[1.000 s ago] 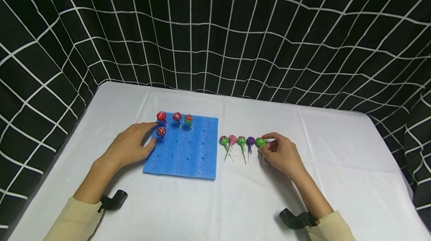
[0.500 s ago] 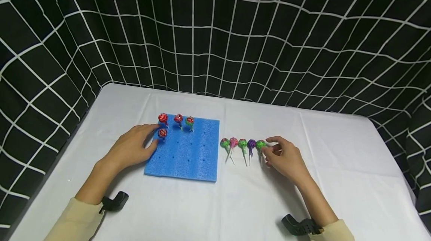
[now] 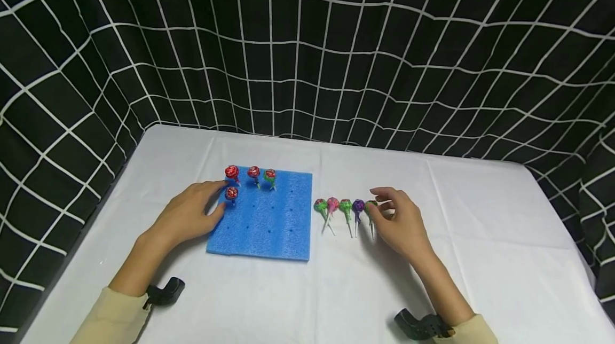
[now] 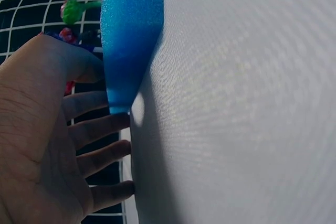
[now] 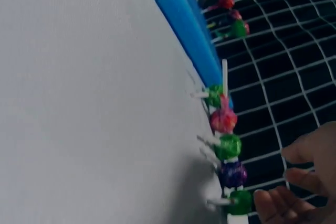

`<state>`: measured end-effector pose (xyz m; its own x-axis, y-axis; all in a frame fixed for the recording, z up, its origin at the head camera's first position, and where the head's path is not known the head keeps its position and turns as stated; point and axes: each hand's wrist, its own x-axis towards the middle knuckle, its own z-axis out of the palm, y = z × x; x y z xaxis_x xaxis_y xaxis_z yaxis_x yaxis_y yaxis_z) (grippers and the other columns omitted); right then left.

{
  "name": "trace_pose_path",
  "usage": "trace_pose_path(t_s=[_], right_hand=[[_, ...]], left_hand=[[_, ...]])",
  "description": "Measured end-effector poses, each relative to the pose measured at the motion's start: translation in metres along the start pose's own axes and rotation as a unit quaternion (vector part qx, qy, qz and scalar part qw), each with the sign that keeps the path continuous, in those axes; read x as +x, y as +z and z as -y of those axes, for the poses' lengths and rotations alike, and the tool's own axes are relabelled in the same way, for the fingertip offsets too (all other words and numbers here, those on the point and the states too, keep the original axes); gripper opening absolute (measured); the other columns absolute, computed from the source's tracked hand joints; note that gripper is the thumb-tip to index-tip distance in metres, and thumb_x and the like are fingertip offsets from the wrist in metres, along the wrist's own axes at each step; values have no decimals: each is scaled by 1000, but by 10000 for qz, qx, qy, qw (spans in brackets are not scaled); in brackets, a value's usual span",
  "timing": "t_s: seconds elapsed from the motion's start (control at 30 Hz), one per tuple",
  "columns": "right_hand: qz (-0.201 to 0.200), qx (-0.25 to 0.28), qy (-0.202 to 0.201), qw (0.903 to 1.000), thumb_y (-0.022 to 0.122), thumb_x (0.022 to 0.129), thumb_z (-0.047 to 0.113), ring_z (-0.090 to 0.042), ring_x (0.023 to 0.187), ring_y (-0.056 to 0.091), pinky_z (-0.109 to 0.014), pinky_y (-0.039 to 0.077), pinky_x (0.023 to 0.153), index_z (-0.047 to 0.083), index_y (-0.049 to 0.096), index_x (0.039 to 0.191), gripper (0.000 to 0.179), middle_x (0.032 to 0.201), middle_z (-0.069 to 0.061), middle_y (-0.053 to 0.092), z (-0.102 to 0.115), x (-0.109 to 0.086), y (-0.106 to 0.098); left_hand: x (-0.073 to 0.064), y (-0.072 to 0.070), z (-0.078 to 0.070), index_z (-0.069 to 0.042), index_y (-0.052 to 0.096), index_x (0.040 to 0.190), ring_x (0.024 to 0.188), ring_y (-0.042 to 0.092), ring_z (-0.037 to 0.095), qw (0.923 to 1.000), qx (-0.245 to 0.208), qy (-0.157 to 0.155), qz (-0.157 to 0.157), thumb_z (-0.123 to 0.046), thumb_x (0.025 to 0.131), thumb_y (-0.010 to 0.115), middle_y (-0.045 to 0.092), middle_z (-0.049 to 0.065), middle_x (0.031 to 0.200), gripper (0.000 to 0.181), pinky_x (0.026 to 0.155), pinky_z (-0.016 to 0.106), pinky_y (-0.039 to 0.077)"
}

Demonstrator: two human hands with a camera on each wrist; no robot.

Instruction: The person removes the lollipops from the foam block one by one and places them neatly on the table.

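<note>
Resting at the left edge of a blue foam board point(image 3: 261, 240), the left hand point(image 3: 189, 211) is held with fingers loosely spread; four lollipops point(image 3: 231, 172) are stood toward the board's far left corner. Rightward, five lollipops point(image 3: 346, 205) are laid in a row on white cloth point(image 3: 269, 301), the endmost green one point(image 5: 241, 202) being partly covered by the right hand point(image 3: 402, 222), fingers parted and seemingly unclosed.

A white-clothed table point(image 3: 269, 301) carries a blue foam board point(image 3: 259, 218) beside the left hand point(image 3: 192, 211), and five lollipops point(image 3: 346, 205) in a row between that board and the right hand point(image 3: 402, 222).
</note>
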<state>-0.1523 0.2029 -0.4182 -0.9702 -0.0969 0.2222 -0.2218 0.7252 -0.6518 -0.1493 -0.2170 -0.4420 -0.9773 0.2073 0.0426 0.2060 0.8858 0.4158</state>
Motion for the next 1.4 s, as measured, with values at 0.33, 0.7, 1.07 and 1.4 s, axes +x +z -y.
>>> trace_pose_path(t_s=[0.33,0.7,1.07,1.4], right_hand=[[259,526,-394,9975,69,95,16,-21,97,69,-43,61,85,10,67,122,28,113,-13,70,24,9,20],[602,1369,-570,9871,69,95,15,-19,103,68,-39,60,91,13,65,125,30,114,-13,72,43,17,41],[871,1729,-453,9800,67,97,15,-20,105,68,-38,60,91,14,62,129,33,112,-10,70,62,27,63],[806,1870,-303,9786,66,95,12,-23,105,68,-38,60,91,5,64,127,33,109,-12,71,81,41,85]], left_hand=[[-1,1,1,-10,51,147,140,49,41,10000,13,2,-15,-34,98,56,55,17,149,55,115,62,41],[-1,-3,1,-11,51,147,141,49,40,10000,15,-58,40,-34,98,55,54,15,150,55,114,63,41],[-3,1,1,-12,52,147,141,49,39,10000,14,-33,6,-35,98,55,55,14,149,54,114,61,42],[-1,-1,2,-13,50,148,141,48,39,10000,-21,-67,36,-35,98,55,54,14,151,55,115,62,41]])
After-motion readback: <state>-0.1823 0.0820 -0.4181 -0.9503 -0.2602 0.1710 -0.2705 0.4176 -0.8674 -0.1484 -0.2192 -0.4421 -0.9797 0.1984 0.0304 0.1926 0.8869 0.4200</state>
